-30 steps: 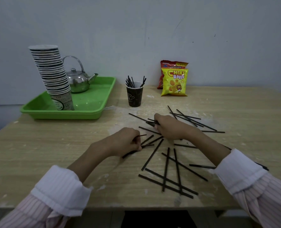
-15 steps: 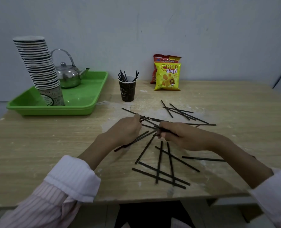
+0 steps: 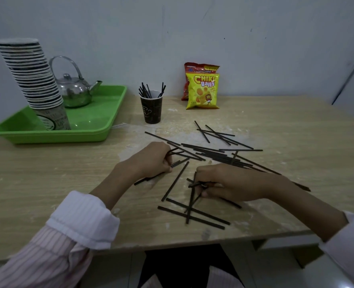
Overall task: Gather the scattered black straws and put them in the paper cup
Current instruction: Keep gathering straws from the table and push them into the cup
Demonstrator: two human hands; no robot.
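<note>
— Nearest the front edge of the table (image 3: 172,235), what is lying there?
— Several black straws (image 3: 190,217) are lying crossed over one another on the wood, just below the right hand (image 3: 234,185).
— And what is that hand doing?
— It is resting low on the table, its fingers curling round a few straws and pinching them near their ends.
— The left hand (image 3: 151,161)?
— It is clenching a small bundle of straws, whose ends are sticking out on both sides of the fist.
— And beyond the hands?
— More straws are lying scattered, some in a rough sheaf, others crossing farther back. Behind them the dark paper cup (image 3: 151,111) is standing upright, already holding a bunch of straws. To its left a green tray (image 3: 53,138) is carrying a leaning stack of cups (image 3: 33,80) and a metal kettle (image 3: 74,92). To its right two snack bags (image 3: 203,90) are leaning against the wall (image 3: 255,48).
</note>
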